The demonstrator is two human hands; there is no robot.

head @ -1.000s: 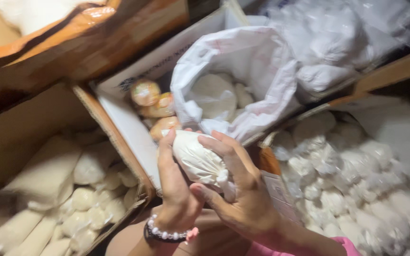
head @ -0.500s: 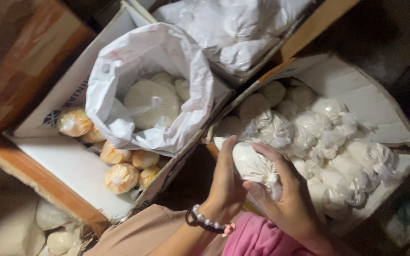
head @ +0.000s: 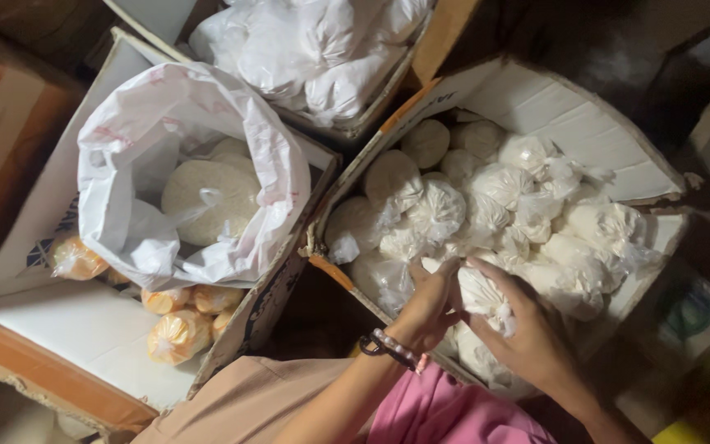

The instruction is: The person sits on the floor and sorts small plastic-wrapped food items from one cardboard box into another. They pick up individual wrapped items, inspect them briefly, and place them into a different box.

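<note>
Pouch (head: 480, 294) of white powder pinched between left hand (head: 427, 306) and right hand (head: 527, 329), over box (head: 585, 123)

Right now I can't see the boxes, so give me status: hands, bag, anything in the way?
Left hand and right hand both gripping small white bag. Over box of white bags. Nothing blocking.

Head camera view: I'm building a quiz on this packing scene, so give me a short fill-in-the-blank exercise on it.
1. Both hands hold one small white bag over a ____ box.
2. The beaded bracelet sits on the ____ wrist.
3. The bags under the big plastic sack are ____ in colour.

Missing words: cardboard; left; orange
</note>
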